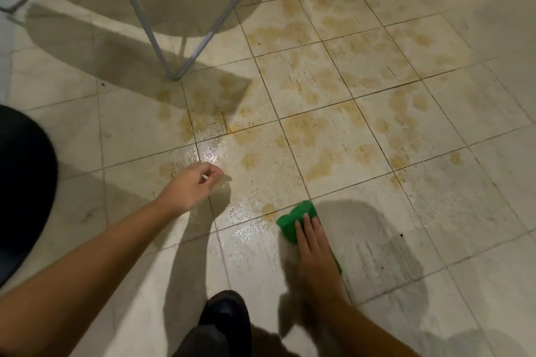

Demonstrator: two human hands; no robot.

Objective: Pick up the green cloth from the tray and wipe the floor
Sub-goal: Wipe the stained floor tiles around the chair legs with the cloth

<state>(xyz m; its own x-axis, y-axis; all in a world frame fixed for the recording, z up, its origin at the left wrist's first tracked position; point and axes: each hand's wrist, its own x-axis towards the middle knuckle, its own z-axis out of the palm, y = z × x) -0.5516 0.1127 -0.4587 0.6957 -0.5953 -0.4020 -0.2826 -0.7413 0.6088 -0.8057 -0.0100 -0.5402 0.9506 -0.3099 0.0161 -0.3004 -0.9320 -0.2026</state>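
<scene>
A tiled indoor room: stained floor tiles, metal furniture legs (thin, grey).

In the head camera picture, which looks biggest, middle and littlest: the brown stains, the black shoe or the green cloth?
1. Brown stains: biggest, spread over many tiles.
2. Black shoe: next, but it's nearer the camera.
3. Green cloth: looks smallest, though the right hand hides part, so shoe and cloth are close.

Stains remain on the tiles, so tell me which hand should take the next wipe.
Right. The right hand presses the crumpled green cloth on the pale tiled floor beside brown stains; the left hand holds no cloth.
</scene>
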